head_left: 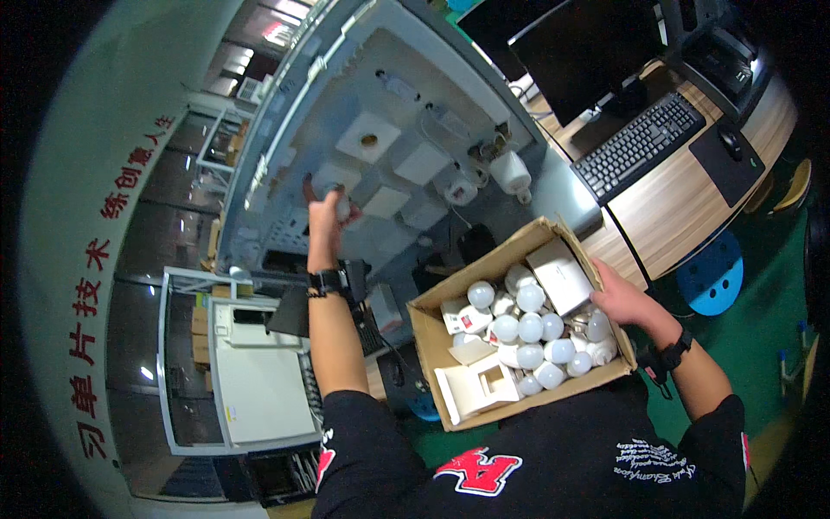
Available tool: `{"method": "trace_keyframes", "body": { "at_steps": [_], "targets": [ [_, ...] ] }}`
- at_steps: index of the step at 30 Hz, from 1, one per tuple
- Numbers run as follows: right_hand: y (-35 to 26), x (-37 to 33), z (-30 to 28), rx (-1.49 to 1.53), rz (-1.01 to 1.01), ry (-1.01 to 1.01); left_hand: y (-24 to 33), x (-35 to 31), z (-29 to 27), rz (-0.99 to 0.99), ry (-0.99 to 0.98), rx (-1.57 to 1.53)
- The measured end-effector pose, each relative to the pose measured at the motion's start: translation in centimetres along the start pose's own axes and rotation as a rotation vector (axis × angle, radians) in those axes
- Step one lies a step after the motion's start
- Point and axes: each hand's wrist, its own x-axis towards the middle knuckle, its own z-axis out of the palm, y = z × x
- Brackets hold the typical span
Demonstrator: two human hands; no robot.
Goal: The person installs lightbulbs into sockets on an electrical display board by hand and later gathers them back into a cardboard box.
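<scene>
My right hand [621,296] grips the far right rim of an open cardboard box [425,346], which is tilted and held close against my body. Inside lie several white light bulbs [530,329], a white carton [562,275] and an opened white box [475,391]. My left hand [324,229] is stretched out over a large grey-framed panel, its fingers around a small pale rounded thing that looks like a light bulb [343,208]. Part of it is hidden by the fingers. Near that hand, white square plates [369,137] and a white lamp [510,173] show on the panel.
On the wooden desk [661,195] at the right are a black keyboard [640,143], a mouse [731,140] and a monitor [588,52]. A blue stool [711,272] stands below it. A white-topped machine [264,381] is at the left, near a wall with red lettering.
</scene>
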Motion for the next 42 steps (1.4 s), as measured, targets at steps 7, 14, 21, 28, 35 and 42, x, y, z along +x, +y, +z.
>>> {"method": "trace_keyframes", "body": {
  "at_steps": [7,14,21,28,35,42],
  "targets": [
    [-0.1,1.7,2.7,0.018,-0.014,-0.004,-4.4,2.6,-3.0,-0.030,-0.019,0.028],
    [0.0,1.8,4.1,0.018,-0.020,-0.010,-4.1,1.5,-3.2,0.003,0.023,0.172],
    [-1.5,1.7,4.2,0.020,0.085,-0.046,-4.8,-0.7,-1.9,0.547,0.430,0.923],
    [-2.3,3.0,4.0,0.007,0.019,0.001,-17.5,-3.1,-5.4,-0.123,-0.110,0.836],
    [-5.6,6.1,6.3,-0.015,0.065,-0.025,-40.1,7.6,-11.7,-0.474,-1.062,1.043],
    [-7.9,9.2,7.2,-0.011,0.170,-0.089,-55.3,18.7,-10.5,0.593,-1.007,1.309]
  ]
}}
